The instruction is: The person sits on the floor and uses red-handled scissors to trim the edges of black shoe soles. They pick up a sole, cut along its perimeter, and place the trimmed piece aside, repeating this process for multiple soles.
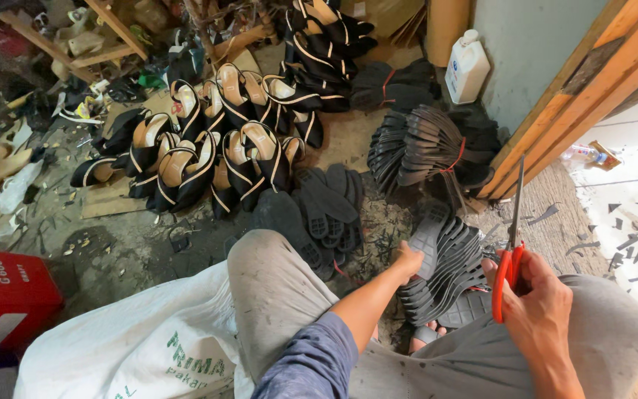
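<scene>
My right hand point(537, 303) grips a pair of scissors point(512, 251) with orange-red handles, the blades pointing up and away. My left hand point(408, 260) reaches forward between my knees and touches a stack of black shoe soles point(448, 258) lying fanned on the floor; its fingers are partly hidden behind the top sole. I sit low, with grey trousers over both knees.
Several black-and-tan sandals point(208, 148) stand in rows ahead. More bundled black soles point(430, 144) tied with red string lie by a wooden door frame point(585, 96). A white bottle point(467, 68), a red box point(5, 295) and a white sack point(142, 347) are around me.
</scene>
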`<state>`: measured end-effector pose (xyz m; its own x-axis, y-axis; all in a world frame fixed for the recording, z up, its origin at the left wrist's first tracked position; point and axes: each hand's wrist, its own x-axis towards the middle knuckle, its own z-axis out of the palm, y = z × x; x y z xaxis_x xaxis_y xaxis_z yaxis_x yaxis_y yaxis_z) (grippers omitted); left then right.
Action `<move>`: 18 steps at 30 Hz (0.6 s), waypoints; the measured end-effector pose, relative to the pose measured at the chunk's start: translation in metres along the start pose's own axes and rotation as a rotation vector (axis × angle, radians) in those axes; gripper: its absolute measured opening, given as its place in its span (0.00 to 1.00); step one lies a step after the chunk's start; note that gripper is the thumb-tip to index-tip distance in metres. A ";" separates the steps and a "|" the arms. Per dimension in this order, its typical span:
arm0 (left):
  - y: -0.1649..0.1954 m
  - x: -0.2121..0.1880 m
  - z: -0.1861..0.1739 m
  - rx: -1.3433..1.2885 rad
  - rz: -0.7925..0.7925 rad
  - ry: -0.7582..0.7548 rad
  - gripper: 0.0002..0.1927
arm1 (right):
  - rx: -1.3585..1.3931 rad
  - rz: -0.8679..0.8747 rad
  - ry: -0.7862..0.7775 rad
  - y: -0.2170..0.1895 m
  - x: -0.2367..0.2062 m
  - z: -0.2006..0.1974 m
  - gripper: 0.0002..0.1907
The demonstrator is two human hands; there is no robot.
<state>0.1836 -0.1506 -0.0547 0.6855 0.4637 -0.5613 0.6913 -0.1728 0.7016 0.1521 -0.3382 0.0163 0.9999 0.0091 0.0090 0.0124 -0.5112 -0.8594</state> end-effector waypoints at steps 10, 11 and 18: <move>0.027 -0.028 -0.035 -1.030 0.073 -0.608 0.13 | 0.072 0.063 -0.058 0.004 -0.005 -0.005 0.18; 0.023 -0.042 -0.041 -0.959 0.194 -0.600 0.17 | 0.099 0.071 -0.091 0.011 -0.005 -0.005 0.17; -0.028 -0.115 -0.073 -0.957 0.430 -0.533 0.41 | 0.435 -0.008 -0.256 0.086 -0.016 0.011 0.23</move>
<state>0.0688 -0.1362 0.0225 0.9863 0.0651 -0.1515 0.0824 0.6015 0.7946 0.1368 -0.3729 -0.0631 0.9661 0.2503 -0.0626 -0.0372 -0.1048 -0.9938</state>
